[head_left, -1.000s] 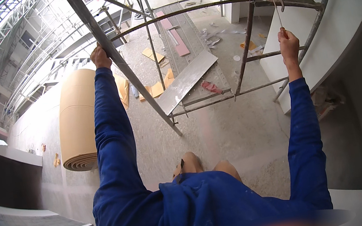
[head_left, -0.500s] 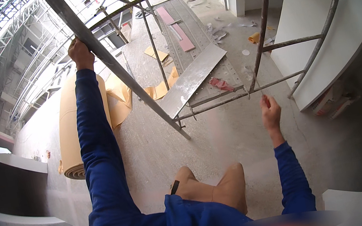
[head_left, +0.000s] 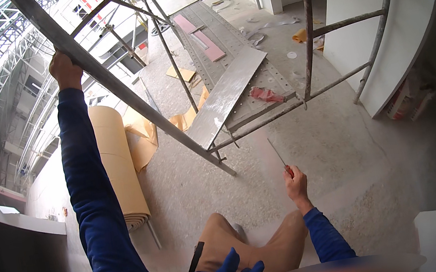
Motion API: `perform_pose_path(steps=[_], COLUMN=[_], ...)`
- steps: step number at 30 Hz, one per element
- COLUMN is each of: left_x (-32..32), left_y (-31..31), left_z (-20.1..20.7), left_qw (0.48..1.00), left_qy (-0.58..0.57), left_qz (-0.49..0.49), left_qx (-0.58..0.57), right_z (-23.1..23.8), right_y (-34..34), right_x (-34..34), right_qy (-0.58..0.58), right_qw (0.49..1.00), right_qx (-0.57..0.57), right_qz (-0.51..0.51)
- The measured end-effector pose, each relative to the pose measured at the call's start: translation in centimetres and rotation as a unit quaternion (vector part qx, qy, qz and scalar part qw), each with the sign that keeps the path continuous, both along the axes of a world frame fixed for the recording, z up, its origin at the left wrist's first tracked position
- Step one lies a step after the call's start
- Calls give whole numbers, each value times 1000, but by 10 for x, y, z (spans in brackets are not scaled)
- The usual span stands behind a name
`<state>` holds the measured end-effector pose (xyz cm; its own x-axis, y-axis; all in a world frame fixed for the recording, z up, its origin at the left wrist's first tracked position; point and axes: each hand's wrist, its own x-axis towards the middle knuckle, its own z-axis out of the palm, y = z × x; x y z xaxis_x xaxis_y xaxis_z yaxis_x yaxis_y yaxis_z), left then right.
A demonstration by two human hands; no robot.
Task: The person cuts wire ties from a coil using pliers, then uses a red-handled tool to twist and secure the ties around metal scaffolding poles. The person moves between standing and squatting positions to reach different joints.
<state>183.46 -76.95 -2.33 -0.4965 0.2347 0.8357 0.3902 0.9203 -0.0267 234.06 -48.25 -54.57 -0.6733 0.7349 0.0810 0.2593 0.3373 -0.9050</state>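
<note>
My left hand (head_left: pixel 65 71), arm stretched far forward, grips the grey metal scaffold pole (head_left: pixel 117 92) high up on its left side. That pole slants down to the floor at the middle of the view. In front of my right knee, my right hand (head_left: pixel 296 185) is closed around a thin, straight metal tool (head_left: pixel 275 152) that points forward and a little left. Its handle is mostly hidden in my fingers, so its exact kind cannot be told. The tool is apart from the scaffold's low crossbar (head_left: pixel 268 124).
Inside the scaffold lie a perforated metal plank (head_left: pixel 266 81), a smooth grey board (head_left: pixel 231 96), pink strips (head_left: pixel 200 37) and a crumpled red wrapper (head_left: pixel 266 94). A large tan roll (head_left: pixel 118 165) stands left. At right is a white curved wall (head_left: pixel 386 30) with bags (head_left: pixel 412 96) beside it.
My right hand has moved left and down, closer to my knees, and the tool shows more clearly. My left hand keeps its hold on the pole while the view has shifted.
</note>
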Motion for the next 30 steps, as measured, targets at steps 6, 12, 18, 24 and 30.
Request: perform_pose_path(steps=[6,12,18,24,30], left_x=[15,14,-6,-37,-19], left_y=[5,9,3,0,-9], left_z=[6,9,8,3,8], left_qw=[993,987,988,922,983], left_qy=[35,1,-9,-124,71], left_qz=[75,138,141,-175,116], left_qx=[-82,-87,-68,323,-122], right_z=[-10,-17,-24,-29,-28], right_y=[-1,-3,-7,-17,-22], right_x=[27,43,54,59,64], right_qy=[-19,1,-25,-18,-45], right_qw=[1000,1000,1000,1000,999], right_qx=[-15,25,-3,-9,-23], right_qz=[-6,-15,-15,-17,-2])
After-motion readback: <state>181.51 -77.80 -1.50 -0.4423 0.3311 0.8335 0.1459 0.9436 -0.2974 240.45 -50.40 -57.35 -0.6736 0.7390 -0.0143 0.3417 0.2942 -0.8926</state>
